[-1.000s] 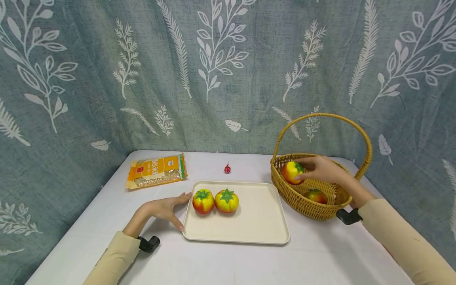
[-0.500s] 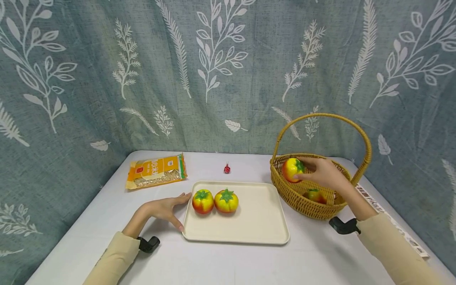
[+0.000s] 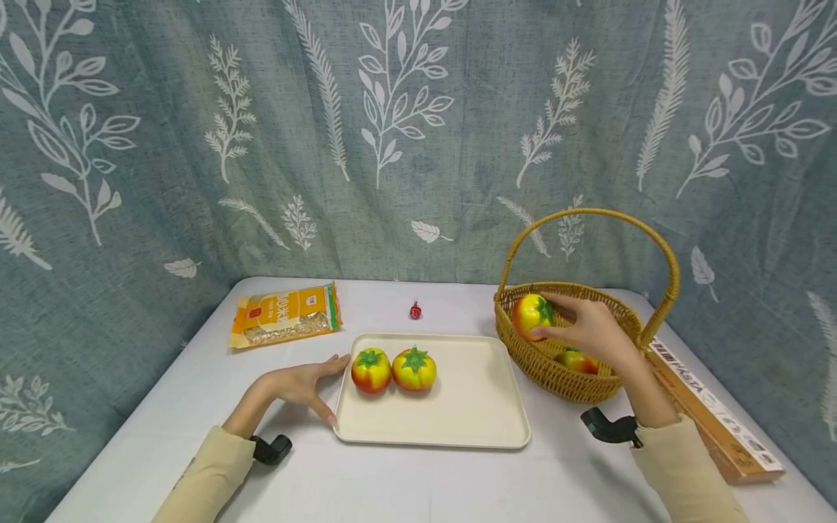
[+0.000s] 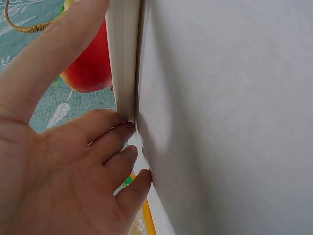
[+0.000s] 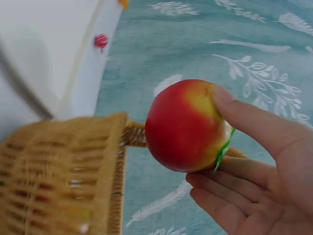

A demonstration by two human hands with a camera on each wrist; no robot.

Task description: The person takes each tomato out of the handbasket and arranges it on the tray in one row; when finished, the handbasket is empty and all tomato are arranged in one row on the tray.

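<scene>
My right hand point(image 3: 591, 330) pinches a red-and-yellow tomato point(image 3: 527, 317) with a green leafy top between thumb and fingers, at the left part of the wicker basket point(image 3: 543, 372). In the right wrist view the tomato point(image 5: 183, 127) is beside and above the basket rim. Another tomato point(image 3: 577, 360) lies in the basket. My left hand point(image 3: 302, 388) rests at the left edge of the cream tray point(image 3: 471, 407), thumb near its front corner and fingers farther back. Two tomatoes, the left one point(image 3: 371, 371) and the right one point(image 3: 415, 369), sit side by side in the tray.
An orange bag of grain point(image 3: 286, 317) lies at the back left of the white table. A small red ornament point(image 3: 415, 311) stands behind the tray. The basket's tall handle point(image 3: 604, 212) arches over it. A long brown pasta box point(image 3: 719, 414) lies along the right side.
My right hand and the tomato have shifted slightly left, and the right forearm has swung left, uncovering the pasta box. The left hand and tray have stayed put.
</scene>
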